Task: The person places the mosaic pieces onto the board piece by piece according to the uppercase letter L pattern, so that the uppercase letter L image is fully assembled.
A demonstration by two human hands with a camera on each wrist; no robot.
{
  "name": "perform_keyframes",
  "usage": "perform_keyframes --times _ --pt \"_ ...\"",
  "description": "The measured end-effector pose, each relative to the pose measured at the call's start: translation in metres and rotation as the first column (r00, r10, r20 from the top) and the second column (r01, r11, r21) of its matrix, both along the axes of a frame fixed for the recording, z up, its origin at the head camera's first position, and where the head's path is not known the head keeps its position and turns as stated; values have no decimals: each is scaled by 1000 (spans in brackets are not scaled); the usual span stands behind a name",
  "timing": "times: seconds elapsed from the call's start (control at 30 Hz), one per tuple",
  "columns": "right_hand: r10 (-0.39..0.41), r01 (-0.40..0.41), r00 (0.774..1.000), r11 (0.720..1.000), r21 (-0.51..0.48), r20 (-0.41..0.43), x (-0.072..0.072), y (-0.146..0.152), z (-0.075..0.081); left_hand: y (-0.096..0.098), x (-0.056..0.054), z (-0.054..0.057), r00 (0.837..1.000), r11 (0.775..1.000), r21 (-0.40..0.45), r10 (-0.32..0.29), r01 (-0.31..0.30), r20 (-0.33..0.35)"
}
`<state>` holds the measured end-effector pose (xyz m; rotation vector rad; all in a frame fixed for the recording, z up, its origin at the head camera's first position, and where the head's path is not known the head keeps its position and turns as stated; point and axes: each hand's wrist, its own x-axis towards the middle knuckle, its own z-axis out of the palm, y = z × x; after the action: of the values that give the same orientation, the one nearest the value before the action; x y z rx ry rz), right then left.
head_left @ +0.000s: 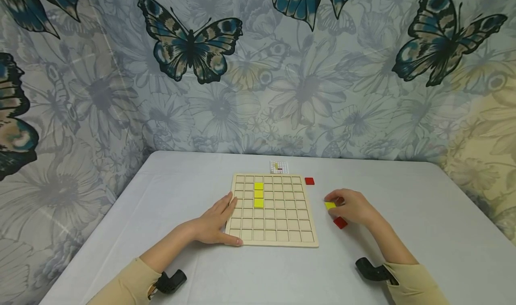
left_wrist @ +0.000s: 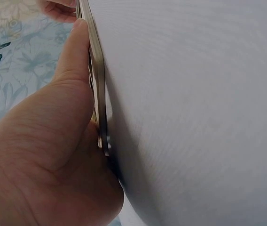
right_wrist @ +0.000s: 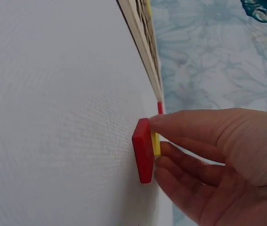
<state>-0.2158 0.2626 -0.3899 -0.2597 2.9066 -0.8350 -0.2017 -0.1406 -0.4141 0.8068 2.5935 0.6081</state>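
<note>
A pale wooden grid board (head_left: 282, 225) lies flat on the table, with three yellow square tiles (head_left: 259, 194) in one column of its cells. My left hand (head_left: 213, 222) rests against the board's left edge and near-left corner, fingers extended; the left wrist view shows the thumb (left_wrist: 74, 52) along the board's edge. To the right of the board, my right hand (head_left: 351, 206) pinches a yellow tile (head_left: 329, 204) between thumb and fingers. Just below that hand lies a red tile (head_left: 340, 223), which partly hides the yellow tile (right_wrist: 156, 143) in the right wrist view.
Another red tile (head_left: 309, 181) lies beside the board's far right corner. Behind the board is a small card (head_left: 279, 167) printed with a coloured grid. The white-covered table (head_left: 193, 170) meets a wall with butterfly-patterned fabric (head_left: 258, 117) at the back.
</note>
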Motion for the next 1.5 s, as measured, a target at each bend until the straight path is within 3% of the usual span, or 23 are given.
perform_keyframes --times 0.23,0.6,1.07,1.5 --pt "-33 33 999 999 -26 -30 0 -2 -4 0 0 -1 1000 1000 -6 2 -2 2" --pt "-1 0 1000 999 -41 -27 0 1 -3 0 1 -1 1000 1000 0 2 -2 -1" --pt "1 -4 996 999 -33 -91 -2 3 -7 -1 0 1 1000 1000 -2 -3 3 1" --pt "-57 53 998 992 -115 -34 -1 -11 -7 0 1 2 1000 1000 9 -7 7 1"
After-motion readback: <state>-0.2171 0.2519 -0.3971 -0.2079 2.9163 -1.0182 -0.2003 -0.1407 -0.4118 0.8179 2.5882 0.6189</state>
